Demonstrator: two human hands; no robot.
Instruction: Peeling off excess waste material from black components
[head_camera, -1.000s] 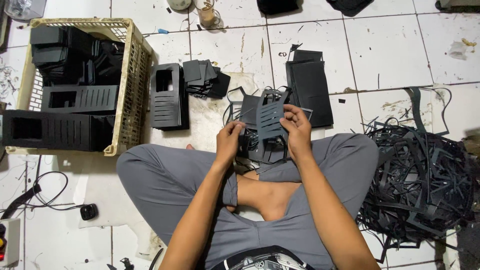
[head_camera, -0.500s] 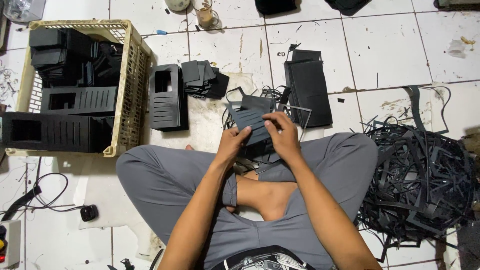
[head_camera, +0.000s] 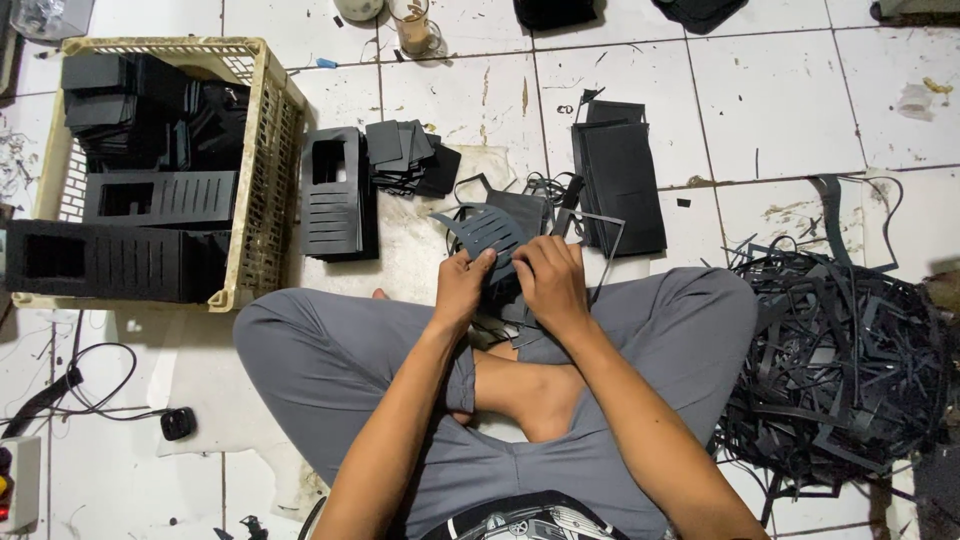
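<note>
I sit cross-legged on a white tiled floor in grey trousers. My left hand (head_camera: 462, 284) and my right hand (head_camera: 549, 283) both grip a dark slotted sheet (head_camera: 487, 232) of thin black material, held just above my knees. The sheet curves upward and away from me, with cut slits showing. Thin black offcut strips (head_camera: 585, 222) hang from its right edge. More dark pieces lie under my hands, partly hidden.
A yellow plastic crate (head_camera: 262, 180) at the left holds black slotted panels. A slotted panel (head_camera: 334, 196) and small black squares (head_camera: 406, 155) lie beside it. Flat black sheets (head_camera: 618, 180) lie ahead right. A heap of black scrap strips (head_camera: 842, 360) fills the right. Cables lie at the lower left.
The slotted sheet has been turned and lowered, from upright in front of me to flatter and tilted left. Both hands have shifted closer together on its near edge.
</note>
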